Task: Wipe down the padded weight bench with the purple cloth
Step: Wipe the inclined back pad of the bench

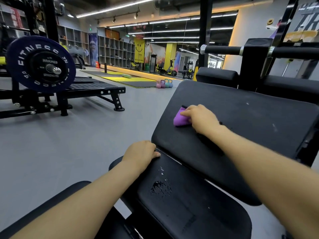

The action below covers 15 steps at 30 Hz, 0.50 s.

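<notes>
Head view looks down on a black padded weight bench [241,135], which serves as the landmark for everything else. Nearest the camera, the bench's lower pad [189,204] carries a worn, scuffed patch [161,188] on its vinyl. At the far left corner of that lower pad, next to the seam with the upper pad, the left hand [140,155] rests with its fingers curled over the edge of the padding. Further up, on the left part of the upper pad, the right hand [200,118] presses the bunched purple cloth [180,119] onto the surface, fingers curled round it. Beyond the bench's top end stand black roller pads [217,77] on a dark frame. Left of the bench, across the grey floor [69,144], a barbell plate [41,63] hangs on a rack. Farther off, small coloured kettlebells [164,83] sit near yellow mats [124,78].
</notes>
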Available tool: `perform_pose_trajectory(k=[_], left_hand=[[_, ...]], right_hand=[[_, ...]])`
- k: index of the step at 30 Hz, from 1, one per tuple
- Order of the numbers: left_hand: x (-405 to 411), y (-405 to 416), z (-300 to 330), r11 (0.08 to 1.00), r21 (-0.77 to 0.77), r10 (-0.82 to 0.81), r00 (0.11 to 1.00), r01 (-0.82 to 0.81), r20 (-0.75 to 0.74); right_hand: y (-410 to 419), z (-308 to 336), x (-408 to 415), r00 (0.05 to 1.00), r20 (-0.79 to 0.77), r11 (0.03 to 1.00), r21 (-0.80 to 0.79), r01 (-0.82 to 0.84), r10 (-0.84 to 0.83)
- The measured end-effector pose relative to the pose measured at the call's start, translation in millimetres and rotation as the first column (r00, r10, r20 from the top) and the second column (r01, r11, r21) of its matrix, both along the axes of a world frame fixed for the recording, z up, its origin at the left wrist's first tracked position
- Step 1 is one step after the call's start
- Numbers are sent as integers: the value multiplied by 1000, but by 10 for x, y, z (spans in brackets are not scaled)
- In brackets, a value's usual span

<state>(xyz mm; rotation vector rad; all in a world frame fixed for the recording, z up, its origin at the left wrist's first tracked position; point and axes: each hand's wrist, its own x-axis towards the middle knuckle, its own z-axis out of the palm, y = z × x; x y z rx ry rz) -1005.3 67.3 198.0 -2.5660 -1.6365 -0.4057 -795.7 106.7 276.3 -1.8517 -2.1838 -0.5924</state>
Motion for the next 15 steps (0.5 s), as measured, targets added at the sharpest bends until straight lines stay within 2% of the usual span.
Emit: perform_pose_trajectory(k=[3,6,10,13,15], left_hand=[[3,21,36,1000,-17,5,1000,-6,-28],[7,25,96,999,-26,24,999,-25,-44],[91,-48,120,995,-66,82,996,-80,26],[172,-117,164,990,-131,75,986,-55,150],[243,-142,228,985,-172,76,963,-31,260]], right_hand=[[-164,-225,-151,998,-12,997,-25,-69,69],[-430,-379,-174,979,19,970,-143,-198,203],[-626,-347,-171,977,13,936,-293,-198,211],[-702,-179,-145,981,-149,926,-340,-166,121],[-731,-10,-92,945,-320,940,-296,-170,70]])
